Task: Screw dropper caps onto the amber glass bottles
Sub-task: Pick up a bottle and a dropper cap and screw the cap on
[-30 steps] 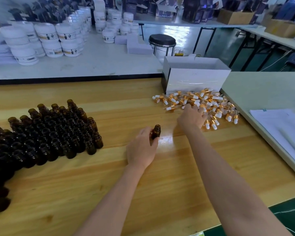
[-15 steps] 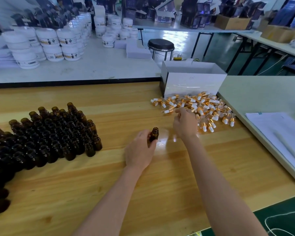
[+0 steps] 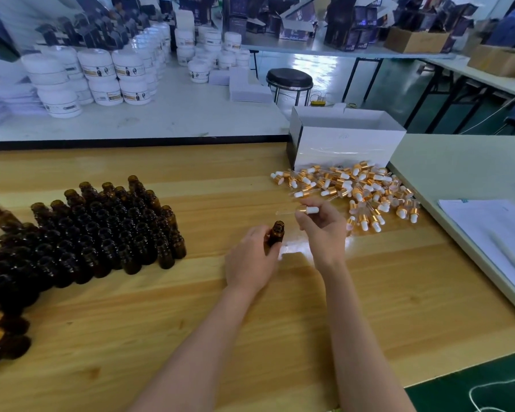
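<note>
Amber glass bottle point(image 3: 276, 233), open-mouthed, sits upright in the curled grip of the left hand point(image 3: 252, 263). Just right of it, the right hand point(image 3: 324, 230) pinches a gold-collared dropper cap point(image 3: 306, 210) sideways, its thin pipette pointing left. Risk: a misaligned pipette strikes the rim, or the threads cross. Spare caps point(image 3: 363, 191) lie beyond on the wooden counter point(image 3: 280, 307).

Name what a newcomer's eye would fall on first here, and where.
The dark block of amber bottles at the left of the table, and the heap of gold-and-white dropper caps at right by a white box. Between them, the left hand holds one bottle and the right hand pinches a dropper.
</note>
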